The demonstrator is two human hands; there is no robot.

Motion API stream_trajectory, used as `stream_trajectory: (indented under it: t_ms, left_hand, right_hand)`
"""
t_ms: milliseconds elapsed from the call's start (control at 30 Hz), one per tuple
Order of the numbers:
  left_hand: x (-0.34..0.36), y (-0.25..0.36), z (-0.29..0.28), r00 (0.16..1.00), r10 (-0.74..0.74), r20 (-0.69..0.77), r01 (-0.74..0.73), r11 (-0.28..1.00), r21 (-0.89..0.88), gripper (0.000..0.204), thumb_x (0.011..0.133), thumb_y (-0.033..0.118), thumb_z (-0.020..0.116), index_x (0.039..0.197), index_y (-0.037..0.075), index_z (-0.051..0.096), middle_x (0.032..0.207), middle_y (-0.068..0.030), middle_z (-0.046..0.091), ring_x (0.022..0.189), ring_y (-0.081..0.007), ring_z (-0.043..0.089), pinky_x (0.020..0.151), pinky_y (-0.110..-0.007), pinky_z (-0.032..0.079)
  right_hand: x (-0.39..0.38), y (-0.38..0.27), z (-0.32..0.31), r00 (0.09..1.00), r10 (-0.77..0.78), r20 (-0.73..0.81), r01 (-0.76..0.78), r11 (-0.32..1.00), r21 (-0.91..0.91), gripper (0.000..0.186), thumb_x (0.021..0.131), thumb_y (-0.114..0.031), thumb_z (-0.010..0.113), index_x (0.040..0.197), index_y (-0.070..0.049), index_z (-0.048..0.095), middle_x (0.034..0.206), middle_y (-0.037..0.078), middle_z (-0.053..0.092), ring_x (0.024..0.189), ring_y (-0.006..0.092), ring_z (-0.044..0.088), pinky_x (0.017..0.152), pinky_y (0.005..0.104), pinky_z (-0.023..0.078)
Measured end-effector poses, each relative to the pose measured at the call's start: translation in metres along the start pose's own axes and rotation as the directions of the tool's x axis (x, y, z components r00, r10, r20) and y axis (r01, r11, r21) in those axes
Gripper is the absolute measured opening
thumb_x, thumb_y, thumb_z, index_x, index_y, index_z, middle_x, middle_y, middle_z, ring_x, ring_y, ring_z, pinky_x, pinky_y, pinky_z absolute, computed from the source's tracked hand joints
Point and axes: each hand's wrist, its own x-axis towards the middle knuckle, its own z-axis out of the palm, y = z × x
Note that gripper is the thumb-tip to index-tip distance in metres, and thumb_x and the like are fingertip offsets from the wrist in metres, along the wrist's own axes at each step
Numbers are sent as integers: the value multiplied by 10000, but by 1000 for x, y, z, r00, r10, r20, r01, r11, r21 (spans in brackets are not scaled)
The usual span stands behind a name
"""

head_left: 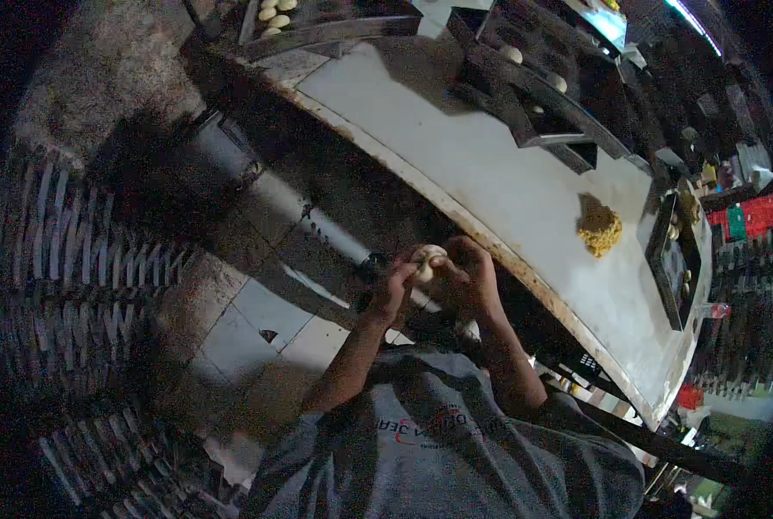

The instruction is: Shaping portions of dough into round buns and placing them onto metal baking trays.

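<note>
I see the widest free stretch on the white counter (490, 173), between its near edge and the dark trays (525, 95) along the far side. A yellow heap of filling (600, 229) sits alone to the right of that stretch, with bare surface all around it. Just right of the heap, another tray (673, 259) blocks the counter's end.

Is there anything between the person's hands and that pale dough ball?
Nothing visible. The left hand and right hand both wrap the dough ball directly, fingers touching it, held in the air just off the near edge of the white table.
</note>
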Motion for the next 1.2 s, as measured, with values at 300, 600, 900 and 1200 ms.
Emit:
stream_trajectory:
  t_ms: [300, 600, 900, 1200]
  left_hand:
    - [29, -60, -67, 986, 157, -48, -164, 939, -301, 274, 831, 112, 458, 1082, 12, 504, 1046, -83, 549, 942, -180, 520, 821, -282, 435]
    - [87, -9, -16, 990, 135, 34, -110, 909, -403, 297, 781, 160, 520, 1036, 7, 529, 1046, -96, 553, 957, -197, 520, 826, -317, 411]
    - [157, 21, 70, 989, 78, 130, -126, 899, 420, 557, 856, 276, 468, 1300, 14, 258, 1308, -164, 308, 1193, -238, 329, 972, -341, 274]
    - [181, 62, 98, 926, -118, 359, -181, 696, 694, 682, 881, 364, 390, 1349, 48, 7, 1408, -142, 36, 1293, -249, 85, 1027, -375, 134]
  right_hand:
    - [-3, 65, 50, 993, 86, -82, -70, 981, 179, 211, 762, -93, 567, 931, 34, 562, 821, 84, 589, 762, 149, 556, 681, 263, 451]
    - [70, 8, -15, 989, 144, 30, -147, 978, 146, 207, 649, 1, 651, 833, 28, 560, 924, 110, 547, 807, 180, 552, 683, 272, 454]
    - [100, 100, -53, 949, 198, -247, -152, 969, 194, 160, 738, -43, 541, 872, 40, 568, 768, 109, 603, 702, 180, 570, 665, 274, 464]
    - [106, 117, -45, 840, 218, -498, -269, 962, -33, 379, 869, -208, 428, 1179, 5, 384, 1078, 184, 467, 960, 276, 474, 852, 328, 372]
